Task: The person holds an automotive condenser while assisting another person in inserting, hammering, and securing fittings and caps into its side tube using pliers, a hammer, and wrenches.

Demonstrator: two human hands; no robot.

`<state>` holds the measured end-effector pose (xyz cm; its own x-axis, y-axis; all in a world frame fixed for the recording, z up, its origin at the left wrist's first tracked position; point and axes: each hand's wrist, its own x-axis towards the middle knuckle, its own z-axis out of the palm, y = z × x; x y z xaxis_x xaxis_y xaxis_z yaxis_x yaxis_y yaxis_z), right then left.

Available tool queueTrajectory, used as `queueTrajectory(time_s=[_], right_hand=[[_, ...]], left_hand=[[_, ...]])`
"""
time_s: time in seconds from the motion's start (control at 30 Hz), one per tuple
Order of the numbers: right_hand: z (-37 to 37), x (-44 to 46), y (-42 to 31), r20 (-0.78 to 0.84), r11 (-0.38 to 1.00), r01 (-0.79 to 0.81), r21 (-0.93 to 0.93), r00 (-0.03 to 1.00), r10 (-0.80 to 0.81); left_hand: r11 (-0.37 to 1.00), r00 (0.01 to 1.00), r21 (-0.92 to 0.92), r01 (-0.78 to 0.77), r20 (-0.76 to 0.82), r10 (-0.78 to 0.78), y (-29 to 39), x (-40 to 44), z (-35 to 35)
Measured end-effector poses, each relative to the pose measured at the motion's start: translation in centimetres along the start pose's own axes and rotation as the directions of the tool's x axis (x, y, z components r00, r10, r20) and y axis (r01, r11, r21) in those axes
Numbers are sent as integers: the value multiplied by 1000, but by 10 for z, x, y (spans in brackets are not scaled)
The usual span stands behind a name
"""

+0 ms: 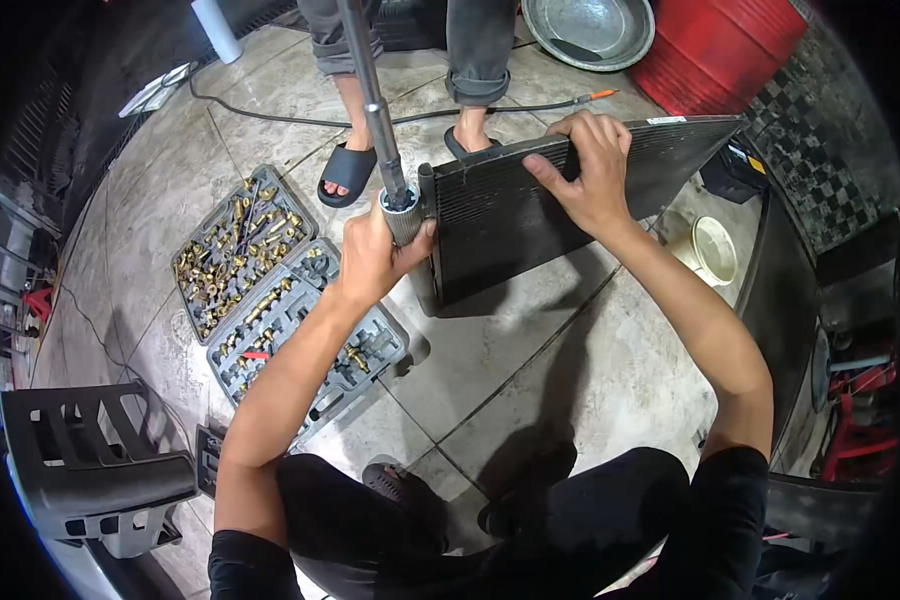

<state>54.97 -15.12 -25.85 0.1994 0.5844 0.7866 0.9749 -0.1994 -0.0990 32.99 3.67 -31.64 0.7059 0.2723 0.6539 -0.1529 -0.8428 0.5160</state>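
A black, finned radiator (530, 215) stands on its edge on the tiled floor in front of me. My left hand (370, 250) is closed round a ribbed grey cylinder (406, 225) at the radiator's left end. A long metal rod (378, 115) comes down from above, its lower end in the open top of that cylinder. My right hand (592, 175) grips the radiator's upper edge, fingers over the top and thumb pointing left along it. What the rod meets inside the cylinder is hidden.
Left of the radiator lies an open grey case (385, 325) of brass fittings (245, 250). Opposite stands a person in dark sandals (347, 172). Behind them runs a black hose (270, 119). A metal basin (590, 30), red drum (715, 50), white bucket (712, 250) and black plastic stool (100, 450) surround us.
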Motion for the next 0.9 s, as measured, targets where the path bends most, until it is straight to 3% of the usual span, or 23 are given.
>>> queueTrajectory(time_s=[0.2, 0.3, 0.43, 0.73, 0.9], right_hand=[[3, -1, -1, -36, 1000, -5, 6, 999, 5], [1, -4, -2, -49, 1000, 4, 3, 999, -4], [0, -6, -2, -74, 1000, 16, 16, 997, -15], [2, -8, -1, -96, 1000, 19, 19, 995, -17], [0, -8, -1, -93, 1000, 16, 26, 996, -13]], left_hand=[[999, 1000, 38, 27, -1, -27, 0, 0, 0], [995, 999, 94, -30, 26, 28, 4, 0, -3], [994, 998, 90, -66, 16, 64, 4, -2, -2], [999, 999, 48, 6, 38, -8, 3, -5, -1], [996, 998, 72, -54, 49, 50, 4, -4, -2]])
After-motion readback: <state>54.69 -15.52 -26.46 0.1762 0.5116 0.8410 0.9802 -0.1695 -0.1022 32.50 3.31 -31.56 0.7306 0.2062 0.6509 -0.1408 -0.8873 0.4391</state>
